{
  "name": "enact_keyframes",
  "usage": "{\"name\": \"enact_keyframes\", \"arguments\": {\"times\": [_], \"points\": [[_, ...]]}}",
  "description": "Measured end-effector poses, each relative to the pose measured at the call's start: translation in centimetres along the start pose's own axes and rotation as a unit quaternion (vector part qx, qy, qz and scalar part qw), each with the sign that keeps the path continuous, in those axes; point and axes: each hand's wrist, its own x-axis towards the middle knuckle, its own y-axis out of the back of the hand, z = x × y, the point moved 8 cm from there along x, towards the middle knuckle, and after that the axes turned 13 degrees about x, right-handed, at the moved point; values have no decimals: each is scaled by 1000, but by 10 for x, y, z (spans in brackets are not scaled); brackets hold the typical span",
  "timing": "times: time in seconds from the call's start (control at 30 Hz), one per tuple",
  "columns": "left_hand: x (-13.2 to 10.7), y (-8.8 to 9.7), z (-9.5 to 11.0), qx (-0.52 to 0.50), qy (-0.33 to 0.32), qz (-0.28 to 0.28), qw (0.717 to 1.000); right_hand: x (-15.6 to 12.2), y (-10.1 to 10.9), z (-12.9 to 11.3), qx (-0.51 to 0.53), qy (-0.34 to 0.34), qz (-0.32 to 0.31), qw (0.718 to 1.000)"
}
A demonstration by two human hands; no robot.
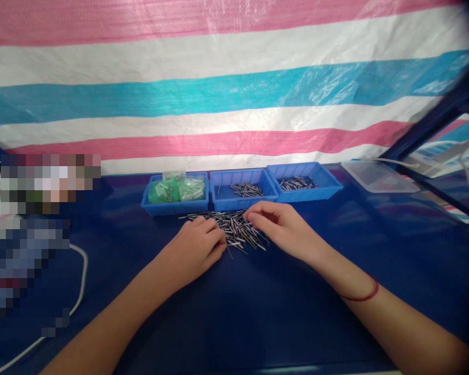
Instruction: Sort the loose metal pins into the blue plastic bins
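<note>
So there's a loose pile of metal pins (236,229) spread on the dark blue desk (258,312), and both hands are right on it. The left hand (201,244) sits at the pile's left edge with the fingers curled in and the tips touching the pins. It's a narrow, half-closed shape, but I honestly can't tell if it has any pins pinched. The right hand (278,225) comes in from the pile's right side, fingers bent down with the tips resting on the far edge of the pins, and again I can't tell whether anything is held. There's a red string bracelet (365,297) on that wrist. Just behind the pile, three blue bins stand in a row, touching each other. The middle bin (222,192) directly behind has more pins, the left bin (146,200) has green bags (175,190), and the right bin (328,182) has pins too. Well off to the right of the pile is a clear plastic tray (379,177). Well to the left of it, a white cable (80,281) loops across the desk. A striped tarp (234,94) in pink, white and turquoise hangs behind everything.
</note>
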Motion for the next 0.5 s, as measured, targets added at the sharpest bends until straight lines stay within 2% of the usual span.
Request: {"name": "enact_keyframes", "arguments": {"times": [0.1,0.2,0.33,0.5], "points": [[0,7,-5,5,22,32,999,-4,-16,-3,-71,25,-78,994],[1,14,-9,-36,37,51,997,-7,-24,-4,-93,41,-107,989],[0,22,-16,-140,93,93,981,-6,-26,-1,-46,33,-111,992],[-2,16,-23,-299,175,114,931,-6,-29,5,36,-1,-127,991]]}}
